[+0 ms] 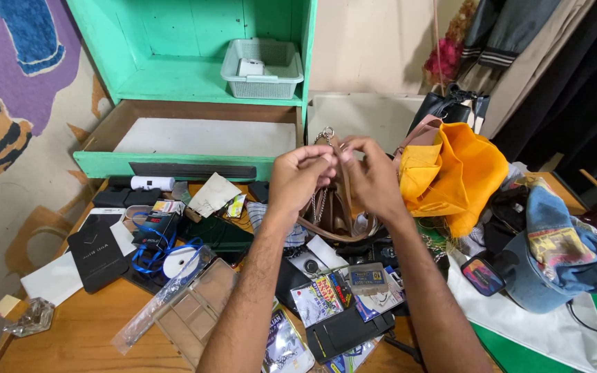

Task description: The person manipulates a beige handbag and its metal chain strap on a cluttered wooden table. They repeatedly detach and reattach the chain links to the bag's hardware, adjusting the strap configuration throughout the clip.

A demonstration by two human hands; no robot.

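Your wooden counter (91,331) is buried under clutter and its near edge runs out of the bottom of the view, so you can't see where it ends. Behind it the green shelf unit (174,62) stands against the wall with its long drawer (202,138) pulled open toward you, and a pale plastic basket (262,69) sits on the shelf above. To your right an orange cloth bag (457,173) slumps over a heap of other bags; the denim bag (561,255) beside it is partly cut off by the right edge. The small brown bag (333,214) is held up between your hands, above the middle of the counter; most of its body is hidden behind your fingers and wrists, and only its lower curve, strap and a bit of silver chain (324,135) show.

Both forearms reach in from the bottom and converge. Your left hand (298,176) has its grip pinched together on the bag's top edge by the chain; your right hand (374,176) has its grip closed on the same edge just beside it, fingertips nearly touching the left's.

Below your hands lie cards, a black wallet (343,331) and small packets, overlapping and hard to tell apart. Bare wood shows only at the near left, past the makeup palette (191,307) and the little glass bottle (32,318)
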